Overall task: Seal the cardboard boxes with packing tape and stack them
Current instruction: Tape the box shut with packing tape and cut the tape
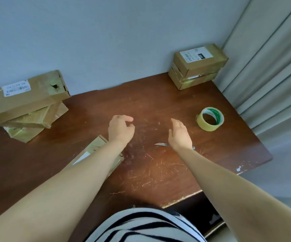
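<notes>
Both hands hover over the middle of the brown table (158, 105) and hold nothing. My left hand (120, 128) has loosely curled fingers. My right hand (180, 134) is relaxed, fingers pointing away. A flat cardboard box (92, 151) lies under my left forearm, mostly hidden. A roll of packing tape (210, 119) lies flat to the right of my right hand. A cutter blade (162, 144) lies on the table, partly under my right wrist. A stack of three taped boxes (26, 105) stands at the back left. Two stacked boxes (198, 65) stand at the back right.
A pale wall runs behind the table. Curtains (270, 63) hang along the right side, close to the right stack. The table's front edge (181, 199) is chipped, and its surface is scratched.
</notes>
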Motion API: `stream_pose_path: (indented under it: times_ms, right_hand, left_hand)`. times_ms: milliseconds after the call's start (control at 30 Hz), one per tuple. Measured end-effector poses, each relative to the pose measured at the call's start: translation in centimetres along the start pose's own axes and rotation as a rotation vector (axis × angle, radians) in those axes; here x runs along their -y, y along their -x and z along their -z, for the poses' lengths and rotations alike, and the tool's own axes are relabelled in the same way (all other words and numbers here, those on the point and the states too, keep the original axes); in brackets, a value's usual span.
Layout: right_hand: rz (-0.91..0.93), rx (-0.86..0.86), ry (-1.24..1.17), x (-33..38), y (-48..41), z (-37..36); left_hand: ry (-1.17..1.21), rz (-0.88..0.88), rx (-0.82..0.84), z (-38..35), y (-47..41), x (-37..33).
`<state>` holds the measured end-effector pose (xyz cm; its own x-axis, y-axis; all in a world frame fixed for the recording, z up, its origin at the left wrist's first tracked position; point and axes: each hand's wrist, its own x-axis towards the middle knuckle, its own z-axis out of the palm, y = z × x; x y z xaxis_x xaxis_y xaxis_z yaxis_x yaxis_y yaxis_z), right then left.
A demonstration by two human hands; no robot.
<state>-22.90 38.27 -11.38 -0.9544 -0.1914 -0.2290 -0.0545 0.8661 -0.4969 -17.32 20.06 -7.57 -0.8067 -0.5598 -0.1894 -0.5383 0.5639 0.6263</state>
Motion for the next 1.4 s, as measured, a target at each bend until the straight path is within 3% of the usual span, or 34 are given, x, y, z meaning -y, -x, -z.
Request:
stream_pose_path:
  times_ms: [200, 333, 500, 633, 900, 1133, 1233, 1400]
  right_hand:
    - [-0.172, -0.171, 0.188, -5.5, -2.4, 4.0]
    - [-0.276, -0.152, 0.291, -8.6, -3.8, 4.8]
    - [-0.249, -0.068, 0.386, -9.2, -5.3, 5.9]
    - [-0.119, -0.123, 0.169, -6.0, -5.3, 6.1]
    - [0.078, 0.145, -0.449, 2.7, -2.1, 3.6]
    - [0.143, 0.260, -0.618, 5.6, -0.2, 4.2]
    - [0.150, 0.350, -0.722, 5.8, 0.1, 5.0]
    - [0.119, 0.486, -0.678, 4.9, 0.2, 5.3]
  left_hand:
    - [0.014, -0.090, 0.093, -3.4, -0.5, -5.5]
    - [-0.001, -0.097, 0.133, -4.6, -0.9, -7.2]
    - [0.034, -0.074, 0.149, -4.3, -0.9, -7.6]
    - [0.135, -0.034, 0.162, -3.2, -1.0, -7.4]
    - [0.336, -0.007, 0.210, -0.5, -0.4, -6.8]
    - [0.404, -0.060, 0.011, 1.2, -0.2, -4.4]
    - [0.370, -0.049, 0.000, 1.6, -0.4, -4.2]
    - [0.349, 0.105, 0.065, 1.5, -1.2, -3.3]
